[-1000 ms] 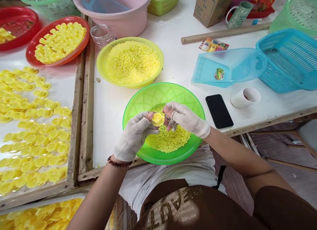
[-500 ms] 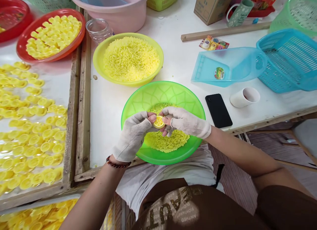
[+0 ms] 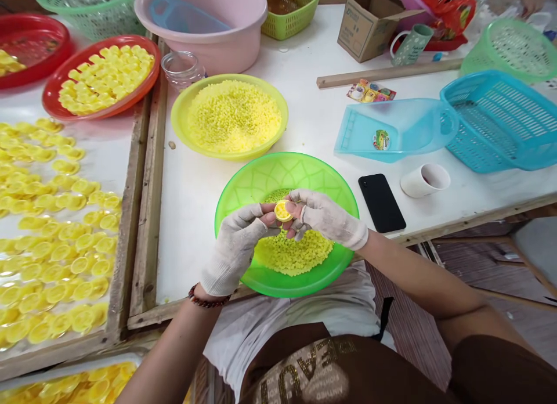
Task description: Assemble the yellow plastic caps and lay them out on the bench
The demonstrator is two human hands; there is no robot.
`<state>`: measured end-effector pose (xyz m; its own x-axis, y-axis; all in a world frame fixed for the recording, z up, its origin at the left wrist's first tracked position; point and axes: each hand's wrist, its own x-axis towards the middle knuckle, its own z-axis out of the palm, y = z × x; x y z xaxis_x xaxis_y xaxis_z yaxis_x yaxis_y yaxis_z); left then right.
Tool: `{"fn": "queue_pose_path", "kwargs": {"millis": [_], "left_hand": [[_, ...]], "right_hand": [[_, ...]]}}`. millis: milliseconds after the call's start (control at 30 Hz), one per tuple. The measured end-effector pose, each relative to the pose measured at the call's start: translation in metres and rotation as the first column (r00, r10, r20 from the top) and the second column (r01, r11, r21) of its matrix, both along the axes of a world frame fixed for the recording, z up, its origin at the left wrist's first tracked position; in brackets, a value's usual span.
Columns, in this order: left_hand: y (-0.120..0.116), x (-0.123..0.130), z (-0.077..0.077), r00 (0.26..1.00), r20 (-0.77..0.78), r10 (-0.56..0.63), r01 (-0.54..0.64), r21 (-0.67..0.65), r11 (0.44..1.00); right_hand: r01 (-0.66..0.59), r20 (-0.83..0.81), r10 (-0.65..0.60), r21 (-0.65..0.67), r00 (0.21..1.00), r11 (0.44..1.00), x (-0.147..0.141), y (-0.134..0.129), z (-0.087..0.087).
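"Where's the round yellow plastic cup [image 3: 283, 211]?"
"Left hand [image 3: 237, 241] and right hand [image 3: 326, 217] fingers clamp it over the round green plastic bowl [image 3: 304, 172] at the white counter's [image 3: 313, 125] front edge, likely against spills."

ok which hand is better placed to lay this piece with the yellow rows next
Probably the left hand: it shares hold of the piece with the right hand, but sits nearer the rows.

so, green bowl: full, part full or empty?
Part full. The green bowl has yellow pellets across its bottom, bare wall above. The left hand and right hand hide part of the inside.
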<state>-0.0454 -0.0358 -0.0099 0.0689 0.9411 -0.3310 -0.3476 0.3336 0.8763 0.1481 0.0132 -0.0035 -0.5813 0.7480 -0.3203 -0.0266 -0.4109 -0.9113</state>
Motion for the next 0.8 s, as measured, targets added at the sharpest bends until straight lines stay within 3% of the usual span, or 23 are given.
{"fn": "queue_pose_path", "kwargs": {"millis": [267, 433, 533, 600, 667, 767, 800], "left_hand": [[-0.003, 0.004, 0.004, 0.964, -0.265, 0.017, -0.006, 0.045, 0.999], [-0.001, 0.006, 0.004, 0.957, -0.273, 0.097, -0.083, 0.063, 0.995], [-0.001, 0.009, 0.005, 0.951, -0.286, 0.121, -0.103, 0.078, 0.992], [-0.003, 0.008, 0.01, 0.955, -0.27, 0.123, -0.101, 0.095, 0.99], [-0.004, 0.001, 0.017, 0.966, -0.221, 0.135, -0.112, 0.116, 0.987], [-0.008, -0.028, 0.029, 0.968, -0.144, 0.204, -0.18, 0.16, 0.97], [-0.011, -0.044, 0.032, 0.959, -0.145, 0.243, -0.217, 0.173, 0.961]], "right_hand": [[-0.097, 0.072, 0.096, 0.007, 0.993, 0.995, 0.004, -0.002, -0.001], [-0.151, -0.02, 0.151, -0.008, 0.988, 0.988, 0.011, -0.001, -0.004], [-0.148, 0.18, 0.116, 0.171, 0.977, 0.974, 0.014, -0.004, -0.003], [-0.182, 0.402, 0.001, 0.413, 0.916, 0.892, 0.02, -0.008, -0.002], [-0.327, 0.573, -0.1, 0.592, 0.813, 0.736, 0.03, -0.009, -0.005], [-0.495, 0.669, -0.228, 0.7, 0.708, 0.514, 0.048, 0.003, -0.016], [-0.566, 0.688, -0.207, 0.702, 0.696, 0.432, 0.052, 0.009, -0.021]]}}
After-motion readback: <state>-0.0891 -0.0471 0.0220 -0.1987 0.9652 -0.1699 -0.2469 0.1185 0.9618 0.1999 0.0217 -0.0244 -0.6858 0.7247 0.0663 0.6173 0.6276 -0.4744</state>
